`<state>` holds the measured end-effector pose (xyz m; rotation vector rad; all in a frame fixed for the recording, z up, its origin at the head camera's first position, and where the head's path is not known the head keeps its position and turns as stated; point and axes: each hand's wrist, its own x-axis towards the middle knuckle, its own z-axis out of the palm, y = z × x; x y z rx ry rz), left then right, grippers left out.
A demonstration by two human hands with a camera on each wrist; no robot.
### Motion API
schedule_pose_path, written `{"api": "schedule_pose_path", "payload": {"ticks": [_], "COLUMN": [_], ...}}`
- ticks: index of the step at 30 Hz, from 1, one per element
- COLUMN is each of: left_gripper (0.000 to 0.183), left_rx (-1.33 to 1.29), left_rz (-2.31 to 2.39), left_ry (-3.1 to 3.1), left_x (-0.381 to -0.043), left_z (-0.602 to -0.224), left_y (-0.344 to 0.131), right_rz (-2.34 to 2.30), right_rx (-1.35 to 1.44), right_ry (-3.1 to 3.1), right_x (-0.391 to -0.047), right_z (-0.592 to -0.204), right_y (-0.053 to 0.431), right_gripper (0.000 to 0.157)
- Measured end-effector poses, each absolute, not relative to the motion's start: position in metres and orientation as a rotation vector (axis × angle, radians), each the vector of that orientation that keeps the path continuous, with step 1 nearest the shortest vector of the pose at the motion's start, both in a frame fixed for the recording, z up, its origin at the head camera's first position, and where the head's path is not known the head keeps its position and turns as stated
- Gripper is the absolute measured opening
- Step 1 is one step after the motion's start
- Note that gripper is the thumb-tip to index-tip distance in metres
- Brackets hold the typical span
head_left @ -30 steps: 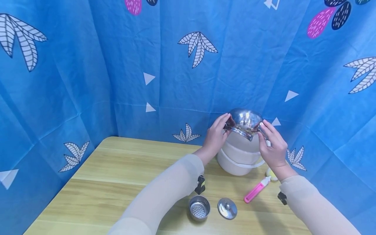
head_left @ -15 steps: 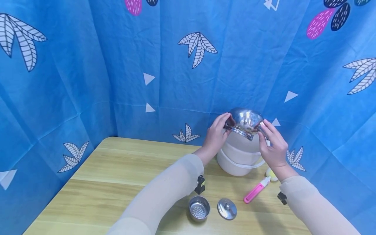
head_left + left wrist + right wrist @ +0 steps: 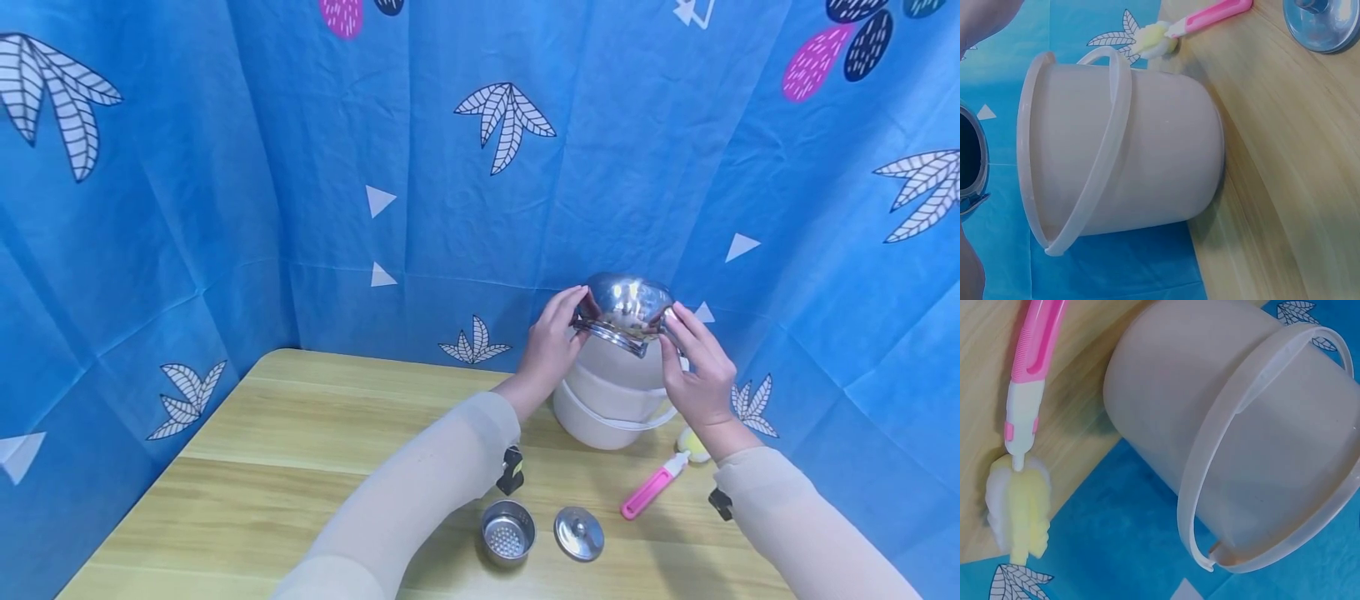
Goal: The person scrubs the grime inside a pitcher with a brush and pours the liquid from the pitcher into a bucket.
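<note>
In the head view, both hands hold a shiny metal teapot (image 3: 630,304) tipped over above a white bucket (image 3: 607,404), with its rim turned downward. My left hand (image 3: 551,342) grips the left side, its thumb below and fingers above. On the right side my right hand (image 3: 697,367) grips it with thumb and fingers. The dark opening of the teapot (image 3: 969,153) shows at the left edge of the left wrist view. Beneath it stands the bucket (image 3: 1147,144) with its handle hanging down along the side; its inside is mostly hidden.
On the table (image 3: 315,433) in front of the bucket are a perforated metal strainer cup (image 3: 507,533) and a round metal lid (image 3: 579,533) with a knob. A pink-handled sponge brush (image 3: 651,490) lies right of them. A blue patterned curtain (image 3: 450,225) surrounds the table.
</note>
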<state>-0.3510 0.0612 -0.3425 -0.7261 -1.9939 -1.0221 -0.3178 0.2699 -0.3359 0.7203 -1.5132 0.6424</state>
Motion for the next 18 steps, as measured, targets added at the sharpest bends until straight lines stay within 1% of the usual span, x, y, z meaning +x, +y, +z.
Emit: {"api": "schedule_pose_path", "payload": {"ticks": [18], "left_gripper": [0.074], "left_rx": [-0.708], "left_rz": [-1.039], "left_ry": [-1.964], "left_x": [-0.3497], "left_z": [-0.337], "left_y": [0.0622], "right_rz": [0.63], "right_rx": [0.74], "right_ry": [-1.464], "right_x": [-0.3132], "right_z": [-0.327], "right_y": [0.2657], "right_gripper": [0.024]}}
